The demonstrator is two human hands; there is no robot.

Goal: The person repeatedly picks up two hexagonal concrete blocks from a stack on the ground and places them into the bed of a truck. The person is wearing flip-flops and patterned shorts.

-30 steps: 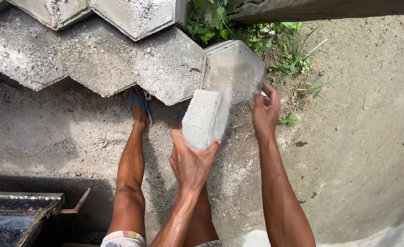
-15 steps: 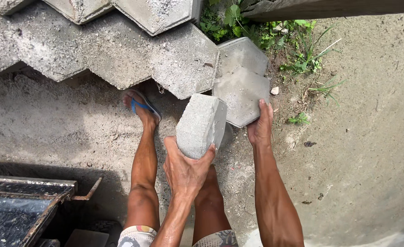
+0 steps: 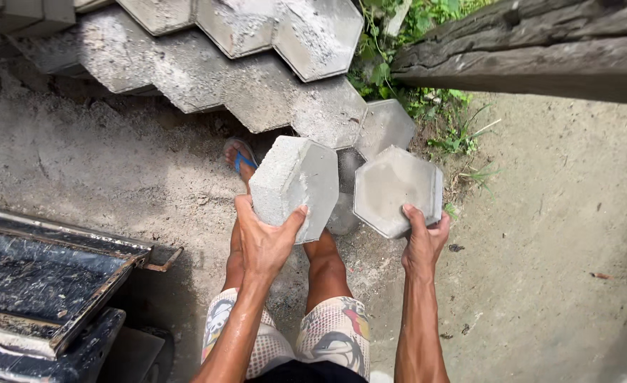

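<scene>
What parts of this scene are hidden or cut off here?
Head view:
- Right foot: hidden behind the left hexagonal block held by the left hand.
- Right hand fingertips: behind the right hexagonal block.
- Dark metal frame: cut by the left edge.
- Wooden beam: cut by the right edge.

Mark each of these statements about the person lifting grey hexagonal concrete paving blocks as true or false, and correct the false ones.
1. Each hand holds one grey hexagonal concrete paving block. True: the left hand grips the left block and the right hand grips the right block.
2. Both held blocks lie flat on the ground. False: both are lifted clear of it.
3. A blue flip-flop sandal is on the foot near the row of laid hexagonal pavers. True.
4. The dark metal frame sits at the right of the view. False: it is at the lower left.
5. Green weeds grow beside the weathered wooden beam. True.
</scene>
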